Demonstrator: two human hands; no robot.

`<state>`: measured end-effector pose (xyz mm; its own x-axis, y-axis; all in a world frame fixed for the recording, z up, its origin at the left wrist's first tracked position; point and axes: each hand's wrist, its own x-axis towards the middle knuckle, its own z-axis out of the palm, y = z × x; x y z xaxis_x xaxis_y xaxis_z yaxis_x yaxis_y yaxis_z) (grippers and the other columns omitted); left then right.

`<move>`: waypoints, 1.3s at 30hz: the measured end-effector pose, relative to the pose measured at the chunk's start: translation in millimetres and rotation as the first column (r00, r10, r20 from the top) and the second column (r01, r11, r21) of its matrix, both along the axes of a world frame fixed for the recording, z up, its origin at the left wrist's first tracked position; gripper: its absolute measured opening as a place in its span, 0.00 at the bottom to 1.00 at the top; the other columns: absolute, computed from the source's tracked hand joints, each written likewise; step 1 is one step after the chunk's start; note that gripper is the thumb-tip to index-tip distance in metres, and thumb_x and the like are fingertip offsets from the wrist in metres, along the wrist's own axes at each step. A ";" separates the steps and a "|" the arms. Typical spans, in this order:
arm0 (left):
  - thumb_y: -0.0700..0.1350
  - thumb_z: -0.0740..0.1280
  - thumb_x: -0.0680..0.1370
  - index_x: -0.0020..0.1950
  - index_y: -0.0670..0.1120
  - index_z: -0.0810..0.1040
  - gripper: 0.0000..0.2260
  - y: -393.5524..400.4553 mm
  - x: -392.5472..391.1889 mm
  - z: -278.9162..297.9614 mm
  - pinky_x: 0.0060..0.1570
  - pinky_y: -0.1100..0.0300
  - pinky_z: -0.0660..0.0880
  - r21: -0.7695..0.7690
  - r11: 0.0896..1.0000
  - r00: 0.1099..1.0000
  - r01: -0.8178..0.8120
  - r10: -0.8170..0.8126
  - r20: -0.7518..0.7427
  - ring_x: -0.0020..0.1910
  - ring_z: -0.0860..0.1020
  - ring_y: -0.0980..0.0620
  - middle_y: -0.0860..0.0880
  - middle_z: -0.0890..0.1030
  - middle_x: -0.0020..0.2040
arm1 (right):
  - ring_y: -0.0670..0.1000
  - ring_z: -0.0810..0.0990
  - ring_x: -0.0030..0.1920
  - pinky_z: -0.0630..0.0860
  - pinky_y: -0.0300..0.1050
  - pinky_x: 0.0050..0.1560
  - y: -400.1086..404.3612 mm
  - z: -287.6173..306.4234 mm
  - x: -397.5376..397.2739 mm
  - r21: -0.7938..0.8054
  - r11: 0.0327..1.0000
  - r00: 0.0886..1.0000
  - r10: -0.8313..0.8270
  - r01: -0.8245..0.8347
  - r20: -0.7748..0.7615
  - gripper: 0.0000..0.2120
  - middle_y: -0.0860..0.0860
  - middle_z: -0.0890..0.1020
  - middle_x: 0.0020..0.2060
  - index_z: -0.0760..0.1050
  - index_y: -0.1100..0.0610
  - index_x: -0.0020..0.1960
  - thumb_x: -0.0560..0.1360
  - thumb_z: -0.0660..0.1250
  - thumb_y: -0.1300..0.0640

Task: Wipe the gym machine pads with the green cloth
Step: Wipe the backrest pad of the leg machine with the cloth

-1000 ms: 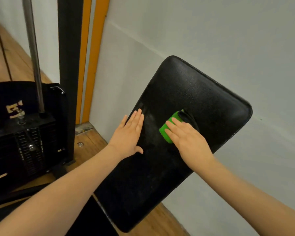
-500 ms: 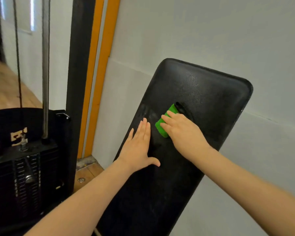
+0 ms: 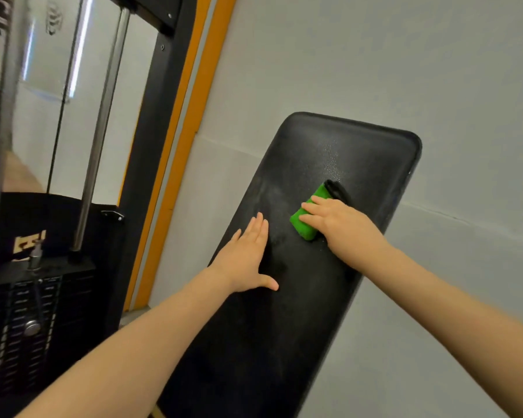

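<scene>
Head view: green cloth [image 3: 307, 220] folded, on upper half of black pad [image 3: 360, 158]. Right hand [image 3: 338, 220] presses it flat, fingers extended. Left hand [image 3: 248, 257] flat on pad, holding nothing. Cloth likely soft, light; palm pressure on top suits.

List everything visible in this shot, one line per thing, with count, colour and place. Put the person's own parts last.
padded gym machine backrest: one, black, tilted, centre, in front of the wall.
folded green cloth: one, green with a dark part at its upper end, on the pad's upper half.
weight stack: one, black, lower left.
metal guide rods: two, silver, upright above the stack.
machine frame post: one, black, left of centre.
orange trim strip: one, orange, along the wall edge.
wall: grey-white, behind the pad.
left hand: one, flat on the pad.
right hand: one, pressing the cloth.
</scene>
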<state>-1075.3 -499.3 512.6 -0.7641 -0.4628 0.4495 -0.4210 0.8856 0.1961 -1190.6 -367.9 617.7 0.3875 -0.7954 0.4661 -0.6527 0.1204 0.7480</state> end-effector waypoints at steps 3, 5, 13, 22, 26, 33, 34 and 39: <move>0.63 0.70 0.71 0.78 0.42 0.34 0.55 -1.9 3.1 -7.8 0.74 0.53 0.43 -0.013 1.000 1.000 0.011 -0.010 0.023 0.77 0.38 0.48 0.44 0.34 0.78 | 0.61 0.78 0.59 0.76 0.52 0.55 22.5 -11.0 -11.8 0.003 0.999 0.997 -0.036 0.036 0.075 0.25 0.59 0.79 0.58 0.79 0.63 0.56 0.63 0.59 0.76; 0.63 0.70 0.72 0.78 0.42 0.34 0.54 -3.3 1.8 -8.7 0.74 0.53 0.43 -0.017 1.000 1.000 0.018 -0.017 0.011 0.77 0.38 0.48 0.44 0.34 0.78 | 0.64 0.82 0.50 0.78 0.61 0.44 43.8 -24.2 -27.2 -0.101 0.995 0.999 0.022 -0.018 0.047 0.27 0.61 0.82 0.50 0.82 0.64 0.48 0.52 0.66 0.79; 0.62 0.69 0.72 0.78 0.42 0.34 0.53 -5.1 2.5 -12.2 0.75 0.52 0.45 -0.051 0.998 1.000 0.020 -0.021 -0.006 0.77 0.38 0.48 0.44 0.33 0.78 | 0.63 0.83 0.46 0.79 0.59 0.42 3.1 -14.8 -17.0 -0.188 0.974 0.992 0.119 -0.123 -0.029 0.22 0.61 0.83 0.46 0.82 0.64 0.46 0.63 0.52 0.68; 0.62 0.69 0.73 0.78 0.41 0.34 0.53 -9.1 2.9 -17.7 0.74 0.54 0.45 -0.056 0.995 0.994 0.087 -0.090 -0.063 0.77 0.37 0.48 0.43 0.33 0.77 | 0.63 0.81 0.53 0.79 0.58 0.48 36.7 -48.5 -30.1 -0.088 0.996 1.000 0.008 -0.007 0.015 0.17 0.61 0.81 0.54 0.80 0.65 0.54 0.67 0.62 0.67; 0.64 0.71 0.70 0.77 0.43 0.33 0.56 -10.4 7.0 -20.5 0.75 0.54 0.43 -0.042 0.989 0.989 0.144 -0.146 -0.035 0.76 0.35 0.49 0.45 0.30 0.76 | 0.60 0.82 0.52 0.79 0.56 0.47 11.5 -21.4 -22.3 -0.113 0.992 0.998 0.054 -0.058 -0.041 0.24 0.58 0.82 0.52 0.81 0.62 0.53 0.67 0.50 0.65; 0.67 0.71 0.67 0.77 0.43 0.32 0.59 -19.0 8.9 -21.6 0.76 0.54 0.41 -0.090 0.981 0.984 0.169 -0.173 -0.041 0.76 0.33 0.50 0.45 0.31 0.77 | 0.59 0.83 0.47 0.80 0.52 0.42 -20.0 -19.1 -12.3 0.023 0.997 0.996 -0.072 0.073 -0.049 0.26 0.58 0.83 0.48 0.83 0.61 0.48 0.51 0.83 0.63; 0.67 0.71 0.67 0.77 0.43 0.32 0.59 -20.6 9.2 -22.2 0.75 0.55 0.40 -0.100 0.980 0.984 0.170 -0.175 -0.045 0.76 0.33 0.50 0.45 0.31 0.77 | 0.58 0.83 0.48 0.80 0.52 0.43 -14.9 -21.6 -13.4 0.028 0.997 0.996 -0.074 0.076 -0.038 0.27 0.58 0.83 0.49 0.83 0.61 0.49 0.51 0.83 0.64; 0.68 0.71 0.67 0.77 0.42 0.33 0.59 -26.2 7.6 -24.5 0.71 0.58 0.37 -0.121 0.979 0.982 0.162 -0.172 -0.078 0.76 0.33 0.50 0.45 0.31 0.77 | 0.52 0.63 0.72 0.60 0.41 0.68 -40.6 1.2 13.1 0.078 0.986 0.986 -0.151 0.145 0.072 0.24 0.53 0.65 0.72 0.67 0.56 0.71 0.76 0.60 0.68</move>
